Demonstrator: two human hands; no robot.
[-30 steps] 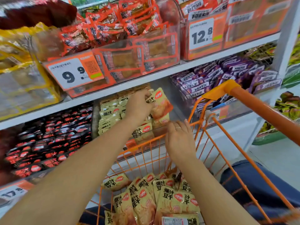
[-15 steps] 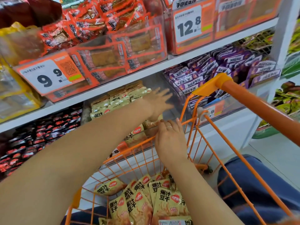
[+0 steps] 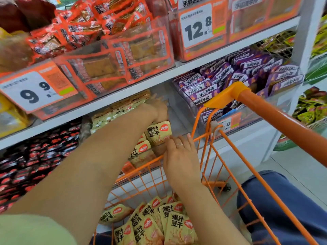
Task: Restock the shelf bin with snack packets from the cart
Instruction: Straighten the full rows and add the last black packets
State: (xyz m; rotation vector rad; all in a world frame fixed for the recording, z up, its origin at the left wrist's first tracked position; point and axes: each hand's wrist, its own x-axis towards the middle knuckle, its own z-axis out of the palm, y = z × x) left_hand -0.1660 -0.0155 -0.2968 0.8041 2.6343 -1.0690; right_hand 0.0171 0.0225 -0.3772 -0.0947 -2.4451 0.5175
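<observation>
1. A grey metal shelf rack (image 3: 194, 65) fills the view, its boards carrying clear plastic bins; a pale tiled floor (image 3: 300, 167) shows at the lower right.
2. The upper board holds bins of red-orange packets (image 3: 99, 32) with price cards reading 9.9 (image 3: 33, 92) and 12.8 (image 3: 196, 27).
3. On the board below, black-and-red packets (image 3: 35, 156) lie at the left, purple packets (image 3: 247, 75) at the right, and between them sits the shelf bin (image 3: 166, 96) of yellow snack packets (image 3: 113, 115).
4. The orange wire cart (image 3: 221, 137) stands just before the rack, with more of the same yellow packets (image 3: 159, 225) heaped at its bottom.
5. The left hand (image 3: 157, 108) reaches deep into the bin over the stacked packets; its fingers are blurred, so I cannot tell how they lie.
6. The right hand (image 3: 180, 156), a ring on one finger, has its fingertips pinching the lower edge of one yellow packet (image 3: 158, 132) at the bin's front.
</observation>
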